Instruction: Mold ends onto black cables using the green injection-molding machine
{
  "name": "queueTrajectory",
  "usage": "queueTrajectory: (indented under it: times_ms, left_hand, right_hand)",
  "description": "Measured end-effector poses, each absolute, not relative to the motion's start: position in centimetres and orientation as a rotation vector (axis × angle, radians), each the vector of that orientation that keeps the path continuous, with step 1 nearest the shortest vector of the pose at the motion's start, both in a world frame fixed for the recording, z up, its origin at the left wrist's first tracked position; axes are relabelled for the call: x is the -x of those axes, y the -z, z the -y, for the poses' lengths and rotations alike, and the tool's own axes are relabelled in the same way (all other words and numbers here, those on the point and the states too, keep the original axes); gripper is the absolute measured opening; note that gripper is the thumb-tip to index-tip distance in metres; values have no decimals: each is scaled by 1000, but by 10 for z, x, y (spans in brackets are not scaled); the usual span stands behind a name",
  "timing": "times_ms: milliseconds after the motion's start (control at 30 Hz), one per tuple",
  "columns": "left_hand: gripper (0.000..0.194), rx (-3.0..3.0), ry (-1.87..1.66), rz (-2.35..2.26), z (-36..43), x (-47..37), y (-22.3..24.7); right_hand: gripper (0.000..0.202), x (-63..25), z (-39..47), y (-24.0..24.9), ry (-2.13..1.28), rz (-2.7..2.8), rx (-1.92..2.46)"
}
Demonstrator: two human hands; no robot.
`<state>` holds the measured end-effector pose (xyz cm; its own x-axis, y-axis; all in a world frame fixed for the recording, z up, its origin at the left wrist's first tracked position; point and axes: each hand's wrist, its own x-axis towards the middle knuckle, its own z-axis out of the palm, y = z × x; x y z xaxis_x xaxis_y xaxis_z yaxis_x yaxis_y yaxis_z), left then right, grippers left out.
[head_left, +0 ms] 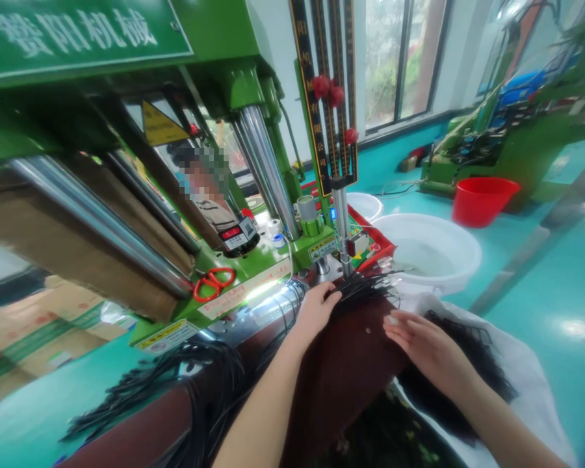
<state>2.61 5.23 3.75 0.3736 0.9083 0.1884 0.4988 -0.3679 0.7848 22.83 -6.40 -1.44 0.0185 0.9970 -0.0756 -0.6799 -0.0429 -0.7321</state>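
Note:
Black cables [365, 289] lie in a bundle across the far end of a dark red-brown table [353, 354]. My left hand [318, 307] is at the near end of that bundle, its fingers curled against the cables. To the right, my right hand [422, 344] is over the table's right edge, fingers together and slightly bent; whether anything small is between them is hidden. More black cables [214, 364] hang in a loose bunch over the table on the left, beside my left forearm.
A green press [273, 260] with steel columns stands ahead, red-handled scissors [214, 284] on its base. Right of it are a white tub [429, 250] and a red bucket [482, 201]. A white sack [526, 370] holding black cables is at the right. Cardboard boxes [43, 325] stand left.

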Motion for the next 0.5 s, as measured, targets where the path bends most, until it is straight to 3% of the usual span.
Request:
queueTrajectory:
  times_ms: [133, 267, 500]
  left_hand:
    - [17, -1836, -1053, -1148, -46, -14, -49]
    - [26, -1527, -905, -880, -43, -1, -62]
    - [33, -1362, -756, -773, -31, -4, -65]
  right_hand:
    - [17, -213, 68, 1, -1418, 757, 908]
    - [22, -197, 67, -14, -1397, 1053, 1018]
    - [55, -170, 31, -28, -1376, 1025, 569]
